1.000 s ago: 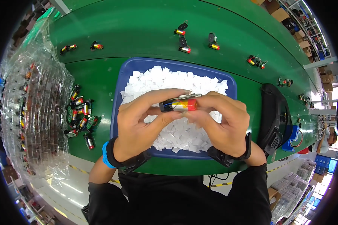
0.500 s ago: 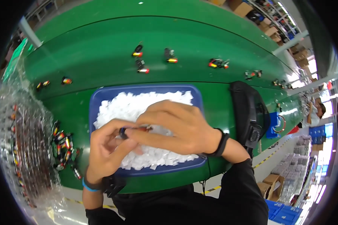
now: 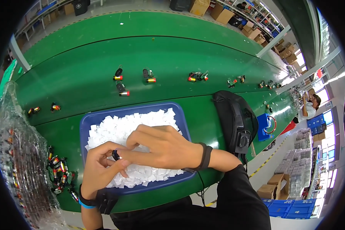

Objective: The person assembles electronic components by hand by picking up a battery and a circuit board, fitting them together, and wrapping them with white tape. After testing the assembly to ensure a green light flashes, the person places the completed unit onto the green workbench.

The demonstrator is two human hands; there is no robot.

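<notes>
Both my hands meet over a blue tray (image 3: 89,119) filled with small white paper pieces (image 3: 115,124). My left hand (image 3: 99,166) is closed, its thumb and fingers round a small black part (image 3: 115,155) whose kind I cannot make out. From the right, my right hand (image 3: 161,147) reaches over with curled fingers, a digit pressed against that same black part. Whatever else lies between the palms is hidden by the fingers.
Red-and-yellow cylinders with black parts and wires lie in a pile (image 3: 61,170) left of the tray. Beyond, similar pieces (image 3: 151,80) sit on the green surface. A plastic-wrapped stack (image 3: 25,165) stands far left, a black bag (image 3: 234,122) and blue holder (image 3: 263,126) right.
The view has shifted, so the tray and bench items appear lower and further left. My hands stay together over the tray; a reddish bit seen between them before is now hidden.
</notes>
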